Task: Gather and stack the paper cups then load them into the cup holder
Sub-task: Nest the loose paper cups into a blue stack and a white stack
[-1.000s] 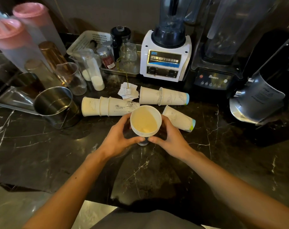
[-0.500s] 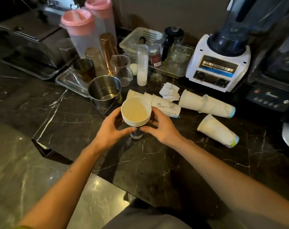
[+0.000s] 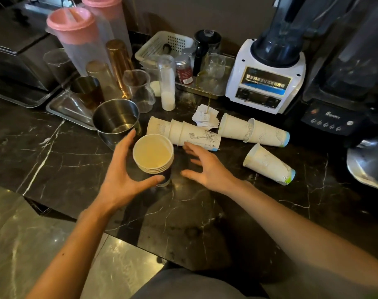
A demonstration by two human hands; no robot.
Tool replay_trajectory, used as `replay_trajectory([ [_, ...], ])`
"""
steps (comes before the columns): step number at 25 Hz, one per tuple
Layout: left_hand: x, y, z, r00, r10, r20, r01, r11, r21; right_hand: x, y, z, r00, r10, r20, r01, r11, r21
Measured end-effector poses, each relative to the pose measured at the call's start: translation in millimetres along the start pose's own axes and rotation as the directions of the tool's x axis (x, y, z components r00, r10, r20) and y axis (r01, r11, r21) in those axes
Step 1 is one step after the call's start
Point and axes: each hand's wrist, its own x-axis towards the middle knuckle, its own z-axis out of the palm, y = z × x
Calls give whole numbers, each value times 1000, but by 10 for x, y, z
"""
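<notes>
An upright stack of several nested paper cups [image 3: 153,155] stands on the dark marble counter [image 3: 205,212]. My left hand [image 3: 123,175] grips its side, thumb in front and fingers behind. My right hand [image 3: 207,167] hovers just right of the stack, fingers spread, holding nothing. Behind it lies a nested group of three white cups [image 3: 183,133] on their sides. Further right lies a pair of nested cups [image 3: 252,131], and a single cup [image 3: 269,165] lies nearer me. No cup holder is identifiable.
A steel pot [image 3: 115,120] stands just left of the stack. Glass beakers, pink-lidded jugs [image 3: 75,37], a white basket [image 3: 164,45] and bottles crowd the back. A white blender [image 3: 265,78] and black blender [image 3: 339,104] stand at right. Paper slips [image 3: 205,117] lie behind the cups.
My right hand has let go of the upright stack and opened, moving a little to the right. The left hand still holds the stack. The view has swung left.
</notes>
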Motion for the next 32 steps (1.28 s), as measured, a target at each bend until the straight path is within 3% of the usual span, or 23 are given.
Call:
replay_trajectory([
  [3, 112, 488, -5, 981, 187, 46, -192, 966, 171, -165, 275, -381, 994, 83, -76, -86, 996, -34],
  [5, 263, 780, 271, 962, 272, 3, -270, 954, 132, -337, 496, -711, 970, 129, -206, -144, 988, -57],
  [7, 377, 894, 624, 967, 255, -25, -253, 966, 53, -472, 654, -914, 939, 112, -326, -172, 972, -161],
  [11, 663, 888, 1642, 983, 8, 182, 3, 998, -61, -709, 938, -1310, 899, 211, -383, -326, 907, -267],
  [14, 846, 700, 2233, 907, -279, 316, 305, 952, -33, -797, 1104, -1468, 890, 283, -358, -397, 867, -301],
  [17, 862, 537, 2519, 825, -439, 355, 453, 890, 49, -838, 1248, -1450, 897, 335, -289, -417, 858, -300],
  [22, 876, 517, 2799, 769, -540, 342, 589, 806, -50, -778, 1362, -1391, 876, 404, -263, -477, 806, -350],
  [26, 943, 489, 2781, 678, -610, 410, 735, 570, -368, -756, 1341, -1258, 870, 372, -323, -437, 886, -156],
  [28, 941, 509, 2727, 680, -573, 456, 732, 503, -459, -763, 1299, -1180, 877, 353, -326, -377, 926, -14],
  [32, 970, 420, 2581, 751, -478, 456, 661, 559, -501, -750, 1289, -1326, 926, 315, -207, -305, 949, 79],
])
